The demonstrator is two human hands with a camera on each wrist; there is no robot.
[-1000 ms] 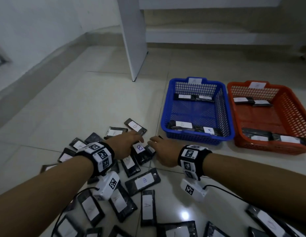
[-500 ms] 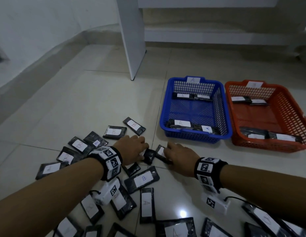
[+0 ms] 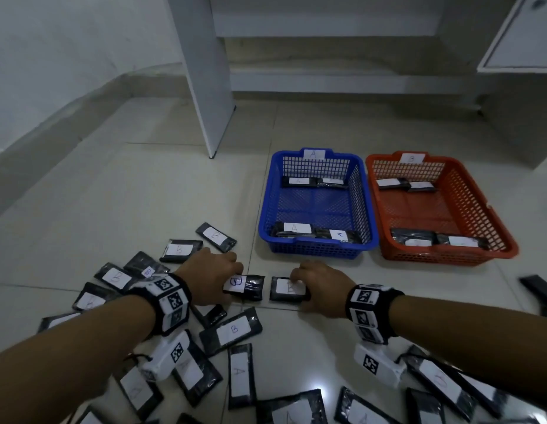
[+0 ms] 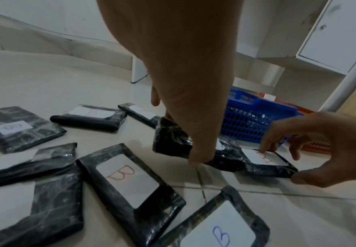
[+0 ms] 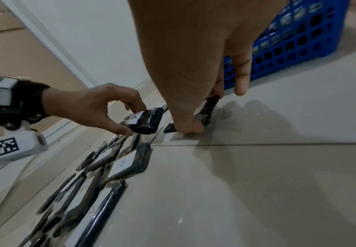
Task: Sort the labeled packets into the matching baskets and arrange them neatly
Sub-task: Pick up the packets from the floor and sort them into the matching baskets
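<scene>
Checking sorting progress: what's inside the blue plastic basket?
The blue plastic basket holds black wrapped packets: two at the far end, two at the near end. Near labels read A; any packets beneath are hidden.

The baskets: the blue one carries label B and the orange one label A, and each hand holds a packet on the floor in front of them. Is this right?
Not quite: the labels are swapped. The head view shows the blue basket tagged A and the orange basket tagged B. The rest holds: the left hand and right hand each hold a packet.
</scene>
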